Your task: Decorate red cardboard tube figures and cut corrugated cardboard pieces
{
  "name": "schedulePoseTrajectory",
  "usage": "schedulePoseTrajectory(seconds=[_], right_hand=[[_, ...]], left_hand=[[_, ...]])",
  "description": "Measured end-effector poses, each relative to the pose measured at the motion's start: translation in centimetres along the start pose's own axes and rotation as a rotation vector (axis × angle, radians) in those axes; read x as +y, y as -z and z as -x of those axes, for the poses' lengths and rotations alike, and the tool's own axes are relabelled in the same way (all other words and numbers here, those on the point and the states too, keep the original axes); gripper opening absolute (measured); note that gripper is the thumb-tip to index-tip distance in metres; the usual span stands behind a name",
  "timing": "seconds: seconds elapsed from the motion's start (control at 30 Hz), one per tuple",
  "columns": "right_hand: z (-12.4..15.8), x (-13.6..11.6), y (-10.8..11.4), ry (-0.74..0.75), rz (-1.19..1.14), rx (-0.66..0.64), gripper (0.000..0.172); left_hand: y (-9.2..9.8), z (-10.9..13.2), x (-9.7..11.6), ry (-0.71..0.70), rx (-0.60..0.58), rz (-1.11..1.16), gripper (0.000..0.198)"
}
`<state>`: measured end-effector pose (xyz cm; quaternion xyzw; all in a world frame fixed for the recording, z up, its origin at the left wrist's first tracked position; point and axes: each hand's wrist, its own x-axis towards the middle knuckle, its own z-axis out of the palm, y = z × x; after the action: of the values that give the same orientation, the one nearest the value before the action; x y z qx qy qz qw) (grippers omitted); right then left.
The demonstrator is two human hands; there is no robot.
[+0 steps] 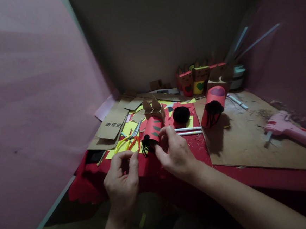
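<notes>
A red paper tube figure with green stripes, cardboard ears and a black yarn tail tilts over the table. My right hand grips its lower edge between thumb and fingers. Just left of the yarn, my left hand is closed in a pinch; what it holds, if anything, is too small to make out. Behind the left fingertips lie scissors with yellow and orange-red handles. A ball of black yarn rests right of the figure.
Cardboard pieces and paper scraps cover the red cloth. On a cardboard sheet are another red tube figure and a pink glue gun. Several finished figures stand behind. A pink panel rises at left.
</notes>
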<state>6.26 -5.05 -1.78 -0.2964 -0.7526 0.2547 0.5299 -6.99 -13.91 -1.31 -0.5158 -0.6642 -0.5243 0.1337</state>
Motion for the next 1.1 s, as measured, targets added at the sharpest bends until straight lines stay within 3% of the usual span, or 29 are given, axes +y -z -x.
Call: schedulePoseTrajectory(seconds=[0.1, 0.17, 0.27, 0.37, 0.53, 0.67, 0.9, 1.1], right_hand=[[0.3, 0.1, 0.4, -0.074, -0.051, -0.039, 0.023], [0.4, 0.2, 0.5, -0.106, -0.066, -0.060, 0.022], [0.5, 0.4, 0.3, -0.121, -0.078, -0.091, 0.023], [0.5, 0.6, 0.2, -0.109, -0.078, -0.105, 0.023], [0.5, 0.9, 0.4, -0.124, -0.060, -0.112, 0.025], [0.6, 1.1, 0.7, -0.174, -0.071, -0.107, 0.022], [1.4, 1.6, 3.2, -0.209, -0.005, -0.074, 0.015], [0.3, 2.2, 4.9, -0.238, 0.110, -0.110, 0.011]], left_hand=[[-0.7, 0.7, 0.1, -0.090, 0.083, 0.048, 0.027], [-1.0, 1.1, 0.4, -0.235, 0.024, -0.001, 0.038], [-1.5, 1.6, 0.7, -0.451, -0.092, -0.107, 0.036], [-1.7, 2.2, 0.8, -0.562, -0.141, -0.110, 0.033], [-1.4, 3.5, 0.5, -0.527, -0.254, -0.020, 0.038], [-1.3, 4.2, -0.1, -0.527, -0.339, 0.091, 0.026], [-2.3, 5.9, -0.6, -0.519, -0.384, 0.137, 0.016], [-2.8, 6.3, -0.2, -0.476, -0.349, 0.110, 0.032]])
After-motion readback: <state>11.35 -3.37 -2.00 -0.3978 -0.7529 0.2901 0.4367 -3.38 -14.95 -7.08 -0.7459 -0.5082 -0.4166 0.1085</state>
